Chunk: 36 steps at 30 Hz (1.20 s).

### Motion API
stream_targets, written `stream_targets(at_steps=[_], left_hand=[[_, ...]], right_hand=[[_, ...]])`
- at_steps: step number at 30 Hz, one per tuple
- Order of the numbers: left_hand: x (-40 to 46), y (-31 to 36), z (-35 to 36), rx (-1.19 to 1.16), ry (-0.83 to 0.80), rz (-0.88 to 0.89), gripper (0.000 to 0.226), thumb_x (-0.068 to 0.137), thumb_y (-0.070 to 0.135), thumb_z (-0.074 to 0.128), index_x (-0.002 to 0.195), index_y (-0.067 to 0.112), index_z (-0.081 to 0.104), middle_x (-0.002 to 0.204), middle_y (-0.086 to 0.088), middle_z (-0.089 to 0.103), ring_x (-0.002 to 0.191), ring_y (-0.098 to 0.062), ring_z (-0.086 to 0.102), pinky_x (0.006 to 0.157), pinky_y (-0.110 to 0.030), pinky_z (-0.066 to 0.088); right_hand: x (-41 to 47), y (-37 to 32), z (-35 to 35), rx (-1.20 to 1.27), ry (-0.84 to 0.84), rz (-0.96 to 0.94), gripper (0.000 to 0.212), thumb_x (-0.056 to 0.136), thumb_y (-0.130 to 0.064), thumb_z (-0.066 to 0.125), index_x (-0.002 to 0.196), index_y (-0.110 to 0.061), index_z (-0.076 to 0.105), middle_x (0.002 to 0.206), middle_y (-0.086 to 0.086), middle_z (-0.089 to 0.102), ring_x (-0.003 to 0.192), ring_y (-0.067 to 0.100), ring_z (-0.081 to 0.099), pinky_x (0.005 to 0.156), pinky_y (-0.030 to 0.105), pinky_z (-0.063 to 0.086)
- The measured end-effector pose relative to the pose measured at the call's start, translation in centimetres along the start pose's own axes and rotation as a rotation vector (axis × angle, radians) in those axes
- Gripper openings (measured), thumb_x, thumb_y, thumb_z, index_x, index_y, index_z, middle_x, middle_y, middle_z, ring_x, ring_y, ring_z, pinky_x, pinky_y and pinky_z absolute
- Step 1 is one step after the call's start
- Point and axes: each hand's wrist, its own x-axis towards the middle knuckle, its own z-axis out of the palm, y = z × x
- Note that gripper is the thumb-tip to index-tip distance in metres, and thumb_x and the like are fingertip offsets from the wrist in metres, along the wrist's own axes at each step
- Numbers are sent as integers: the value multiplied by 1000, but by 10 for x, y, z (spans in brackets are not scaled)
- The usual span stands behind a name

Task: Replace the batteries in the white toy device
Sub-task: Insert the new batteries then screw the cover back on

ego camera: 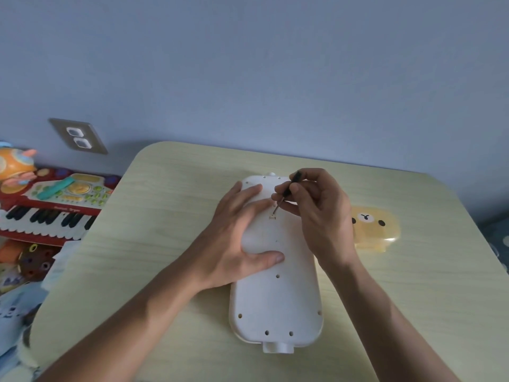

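I see the white toy device [275, 296] lying face down on the pale wooden table [165, 216], its long body running from 12 o'clock down to 6 o'clock, with a short round stub at the near end and small screw holes dotted over its back. My left hand [237, 238] lies flat on the upper half of the device, fingers spread and pointing toward 1 o'clock, the thumb stretched across the back toward 3 o'clock; it presses down on the shell and grips nothing. My right hand [316, 210] sits at 3 o'clock of the left one, just beside it, and its fingers are pinched around a small screwdriver [286, 191] with a dark handle. The tool tilts from 1 o'clock down to 7 o'clock, and its thin tip meets a small square recess on the back of the device, close to the left fingertips. A yellow bear-faced case [377, 230] rests on the table at 3 o'clock of the device, partly behind my right wrist. Off the table at 9 o'clock lie a red toy piano [52, 213] and an orange toy [16, 166], below a wall outlet [78, 136].
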Motion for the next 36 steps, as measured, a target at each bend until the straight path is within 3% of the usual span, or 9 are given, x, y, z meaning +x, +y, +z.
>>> stream_targets(at_steps=[6, 12, 15, 17, 21, 25, 30, 33, 36], left_hand=[[0, -1, 0, 1, -13, -7, 98, 66, 72, 65, 152, 41, 30, 163, 24, 8, 149, 7, -15, 121, -29, 11], [2, -2, 0, -30, -15, -12, 96, 65, 71, 67, 150, 40, 35, 162, 23, 12, 150, 6, -11, 124, -36, 16], [6, 4, -6, -178, 90, -25, 74, 65, 66, 68, 134, 53, 45, 154, 23, 33, 149, 8, 10, 121, -25, 19], [14, 12, -12, -268, 226, -15, 64, 70, 62, 69, 130, 43, 58, 141, 21, 52, 140, 4, 36, 114, -21, 30], [37, 31, -21, -499, 415, 41, 30, 74, 36, 84, 100, 25, 77, 92, 6, 74, 90, -18, 71, 85, -44, 58], [50, 37, -21, -518, 423, 71, 11, 76, 17, 86, 81, 11, 78, 76, -1, 78, 74, -19, 73, 70, -34, 58], [53, 38, -21, -405, 346, 113, 3, 88, 17, 74, 86, 15, 76, 76, -1, 75, 75, -17, 72, 71, -31, 58], [52, 35, -21, -417, 320, 115, 3, 85, 20, 76, 86, 17, 76, 80, -1, 74, 78, -23, 71, 75, -43, 59], [53, 35, -19, -487, 355, 83, 12, 74, 16, 86, 83, 15, 78, 81, -5, 74, 78, -28, 68, 74, -43, 58]], right_hand=[[-2, 1, 0, -77, -41, -8, 14, 97, 1, 57, 98, -12, 63, 86, 9, 78, 85, 20, 76, 80, 34, 63], [-1, -1, 0, -173, -87, -19, 18, 88, -5, 74, 94, -22, 77, 89, -3, 80, 86, 18, 77, 86, 48, 61], [-1, -4, 1, -220, -80, -18, 22, 83, -6, 79, 82, -28, 75, 81, -12, 78, 78, 11, 75, 83, 46, 61], [0, -5, 2, -253, -60, -21, 22, 80, -10, 81, 77, -30, 74, 78, -14, 76, 75, 8, 73, 81, 43, 61], [2, -2, 2, -264, -62, -14, 10, 80, -17, 84, 78, -21, 75, 73, -9, 75, 66, 5, 68, 67, 28, 56], [5, -1, 1, -214, -80, -6, 8, 80, -11, 83, 83, -11, 76, 73, -3, 75, 65, 3, 65, 65, 15, 50], [6, -1, -11, -99, -198, 1, 15, 92, -9, 71, 104, -9, 80, 98, 1, 81, 98, 11, 76, 87, 21, 56], [5, -2, -8, -71, -154, 14, 10, 90, -9, 74, 96, -5, 80, 91, 3, 82, 89, 11, 76, 80, 20, 55], [8, 1, -2, -200, -99, -8, 10, 87, -19, 79, 78, -14, 74, 73, -8, 75, 68, 7, 67, 66, 20, 51]])
